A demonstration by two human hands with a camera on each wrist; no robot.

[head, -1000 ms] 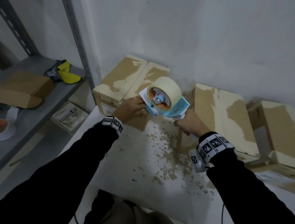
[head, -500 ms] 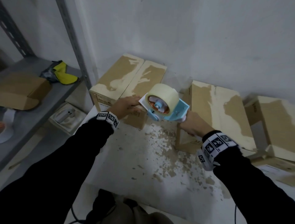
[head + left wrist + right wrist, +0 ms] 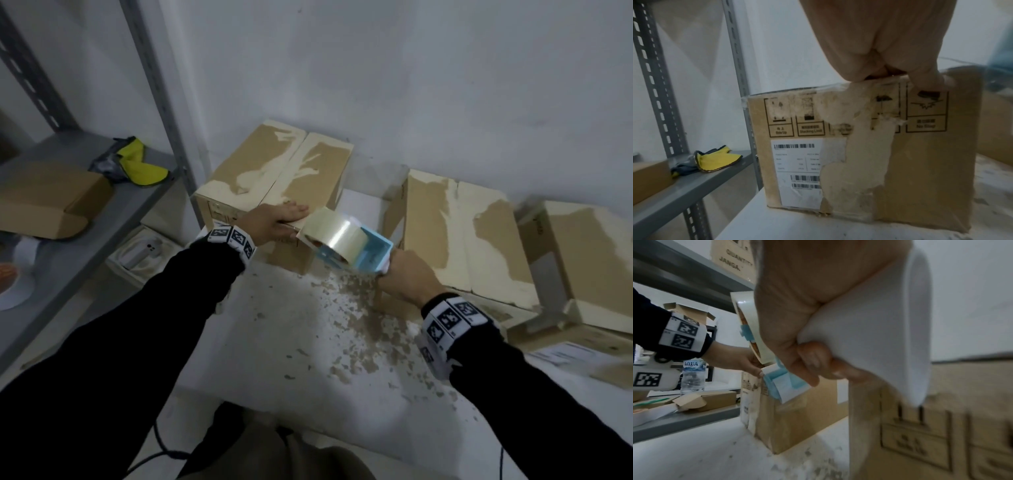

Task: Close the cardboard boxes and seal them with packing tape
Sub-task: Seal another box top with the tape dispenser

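three cardboard boxes (image 3: 466,236) along the wall on the bench (image 3: 274,342), one tape dispenser (image 3: 346,245) at the leftmost box's (image 3: 274,178) near edge, left hand (image 3: 277,222) flat on that box, fingers straight, right hand (image 3: 406,279) wrapped round the dispenser's handle

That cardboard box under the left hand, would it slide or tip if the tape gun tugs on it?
The cardboard box is probably stiff: its edges look square and its flaps lie flat. It may slide, since it stands on a smooth white table dusted with paper scraps. That is likely why the left hand presses on its top while the right hand grips the tape dispenser. Its weight cannot be told.
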